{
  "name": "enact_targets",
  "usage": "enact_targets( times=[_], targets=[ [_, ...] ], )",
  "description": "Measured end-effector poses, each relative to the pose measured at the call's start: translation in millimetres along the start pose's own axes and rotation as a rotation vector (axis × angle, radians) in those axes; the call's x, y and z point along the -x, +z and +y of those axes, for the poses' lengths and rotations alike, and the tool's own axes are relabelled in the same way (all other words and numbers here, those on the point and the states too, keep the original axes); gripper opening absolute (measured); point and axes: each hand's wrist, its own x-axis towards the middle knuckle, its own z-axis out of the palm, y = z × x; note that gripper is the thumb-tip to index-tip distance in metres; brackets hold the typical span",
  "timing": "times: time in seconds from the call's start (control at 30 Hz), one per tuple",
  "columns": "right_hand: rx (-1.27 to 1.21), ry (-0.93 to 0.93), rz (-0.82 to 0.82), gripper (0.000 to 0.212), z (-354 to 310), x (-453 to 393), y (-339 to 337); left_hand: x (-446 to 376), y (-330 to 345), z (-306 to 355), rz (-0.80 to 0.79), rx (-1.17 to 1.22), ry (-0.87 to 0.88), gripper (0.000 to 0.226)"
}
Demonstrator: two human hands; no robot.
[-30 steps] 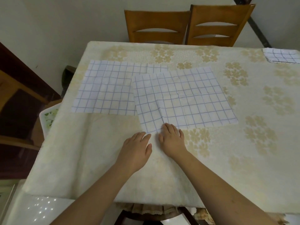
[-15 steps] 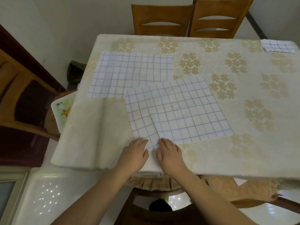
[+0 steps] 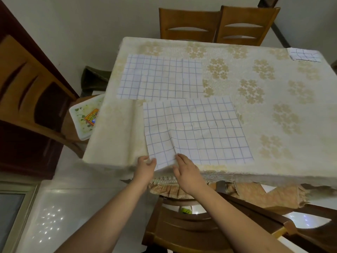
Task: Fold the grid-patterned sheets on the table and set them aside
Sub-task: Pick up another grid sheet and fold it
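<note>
Near grid sheet [image 3: 197, 130] lies flat at the table's near edge, long axis left-right, rotated slightly so its right end sits nearer the viewer; a raised crease runs from its middle down to the near edge between the hands. Its near-left corner hangs just past the table [image 3: 273, 110] edge. Left hand [image 3: 145, 168] pinches that corner, thumb on top, fingers curled under and hidden by the sheet. Right hand [image 3: 187, 172] rests fingers on the near edge by the crease, fingers mostly straight; can't tell whether the thumb is under the sheet. Second grid sheet [image 3: 161, 77] lies flat at far left, long axis left-right, near edge just touching or overlapped by the first, hard to tell. Folded grid sheet [image 3: 304, 54] sits at the far right corner. Two chairs [image 3: 218, 22] behind, tops cut off. Tray [image 3: 84, 118] at left, partly hidden by the tablecloth.
</note>
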Motion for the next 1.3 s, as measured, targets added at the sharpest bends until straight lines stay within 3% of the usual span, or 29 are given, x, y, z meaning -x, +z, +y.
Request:
enact_targets(
  times=[0.07, 0.2, 0.47, 0.8, 0.97, 1.1, 1.2, 1.3],
  targets=[
    [-0.019, 0.004, -0.008, 0.053, -3.1, 3.5, 1.9, -4.4, -3.1, -0.9, 0.015, 0.155, -0.075, 0.048],
    [-0.068, 0.034, -0.04, 0.052, -6.2, 6.6, 4.6, -7.7, -11.8, 0.1, -0.014, 0.171, -0.025, 0.037],
    [-0.111, 0.07, 0.038, 0.05, -15.7, 4.3, -5.2, 7.9, -30.6, 14.3, 0.016, -0.206, 0.3, 0.039],
    [-0.386, 0.152, 0.129, 0.052, -69.9, -32.9, -44.5, 49.8, -41.1, 30.5, 0.007, -0.429, 0.699, 0.033],
    [-0.211, 0.181, 0.114, 0.053, -77.6, -41.7, -61.7, 61.9, -32.1, 31.4, -0.029, -0.564, 0.814, 0.035],
    [-0.057, 0.221, 0.132, 0.026, -69.1, -49.7, -69.0, 67.8, -17.5, 30.5, -0.057, -0.597, 0.862, 0.035],
    [0.005, 0.233, 0.169, 0.036, -59.2, -50.3, -78.0, 71.7, -6.1, 36.6, -0.06, -0.586, 0.864, 0.032],
    [-0.086, 0.224, 0.167, 0.032, -42.6, -49.6, -93.0, 77.7, 3.2, 45.4, -0.089, -0.477, 0.778, 0.032]
  ],
)
